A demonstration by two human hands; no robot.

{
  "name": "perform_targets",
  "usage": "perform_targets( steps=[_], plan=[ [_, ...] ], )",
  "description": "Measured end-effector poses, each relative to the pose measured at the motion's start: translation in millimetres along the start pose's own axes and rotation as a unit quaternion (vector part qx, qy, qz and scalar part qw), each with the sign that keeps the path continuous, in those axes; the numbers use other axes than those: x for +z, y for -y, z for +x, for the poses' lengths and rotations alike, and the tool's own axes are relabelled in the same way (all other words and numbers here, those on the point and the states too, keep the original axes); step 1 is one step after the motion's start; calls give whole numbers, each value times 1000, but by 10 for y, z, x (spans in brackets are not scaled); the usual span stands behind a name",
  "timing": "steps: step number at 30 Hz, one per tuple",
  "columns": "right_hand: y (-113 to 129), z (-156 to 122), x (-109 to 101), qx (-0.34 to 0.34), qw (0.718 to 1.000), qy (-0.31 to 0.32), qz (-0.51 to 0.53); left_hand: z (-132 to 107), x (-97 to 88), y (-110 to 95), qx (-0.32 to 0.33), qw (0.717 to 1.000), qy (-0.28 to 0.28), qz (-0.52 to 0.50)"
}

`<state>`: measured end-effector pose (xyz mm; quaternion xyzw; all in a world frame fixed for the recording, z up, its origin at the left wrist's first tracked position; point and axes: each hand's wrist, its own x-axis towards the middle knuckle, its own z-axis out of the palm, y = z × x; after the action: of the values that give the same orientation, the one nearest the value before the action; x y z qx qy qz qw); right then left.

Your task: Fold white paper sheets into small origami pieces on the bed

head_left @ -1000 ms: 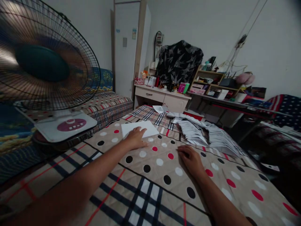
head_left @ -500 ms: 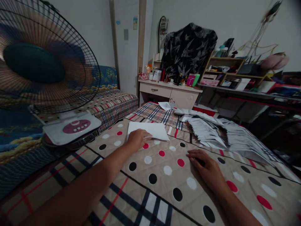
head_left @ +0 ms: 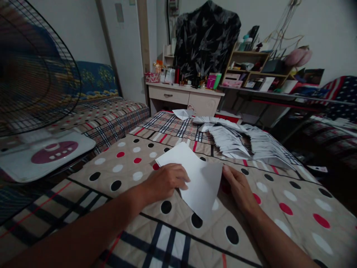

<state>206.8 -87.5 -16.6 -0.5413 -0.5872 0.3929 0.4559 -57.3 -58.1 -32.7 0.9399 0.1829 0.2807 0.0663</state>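
Note:
White sheets of paper (head_left: 200, 181) lie turned at an angle on the dotted bedspread (head_left: 178, 227), the right part curving up. My left hand (head_left: 169, 180) rests on their left edge, its fingers curled over the paper. With thumb and fingers, my right hand (head_left: 235, 184) pinches the upper right corner of the sheet. Whether one or several sheets are held there, I cannot tell. Beyond my hands lie rows of folded white papers (head_left: 227, 143), and a single folded paper (head_left: 182, 114) sits near the bed's far edge.
A large fan (head_left: 36, 67) stands close on the left on its white base (head_left: 52, 149). Past the bed's far edge are a white dresser (head_left: 181, 96) with bottles on top and a shelf unit (head_left: 251, 63). A dark patterned shirt (head_left: 208, 41) hangs behind.
The paper has been drawn closer and turned. My right hand, empty on the bedspread before, now grips its corner. My left hand still touches it. The view has shifted to the right and down.

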Motion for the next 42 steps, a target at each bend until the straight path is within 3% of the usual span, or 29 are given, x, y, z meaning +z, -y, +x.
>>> perform_targets(
  steps=[6,11,15,19,22,25,30,34,42],
  plan=[
    [-33,38,28,-3,999,21,-33,11,-95,15,-103,994,-20,-1],
    [-42,39,45,-1,1000,8,-27,63,-190,-184,-175,984,37,-13],
    [-34,40,42,-19,999,13,-25,123,-91,-332,-212,976,37,31],
    [4,39,48,-21,999,24,-13,195,9,-341,-205,977,27,53],
    [13,36,46,-27,999,28,5,312,-4,-313,-208,975,48,63],
    [-25,44,39,-35,999,36,18,510,-21,-316,-273,957,100,18],
    [-93,74,45,-50,996,65,21,805,88,-377,-362,928,89,-2],
    [-92,68,59,-45,997,58,16,815,162,-387,-368,927,74,-5],
    [-63,59,50,-49,997,64,1,718,126,-290,-376,915,67,-127]
  ],
)
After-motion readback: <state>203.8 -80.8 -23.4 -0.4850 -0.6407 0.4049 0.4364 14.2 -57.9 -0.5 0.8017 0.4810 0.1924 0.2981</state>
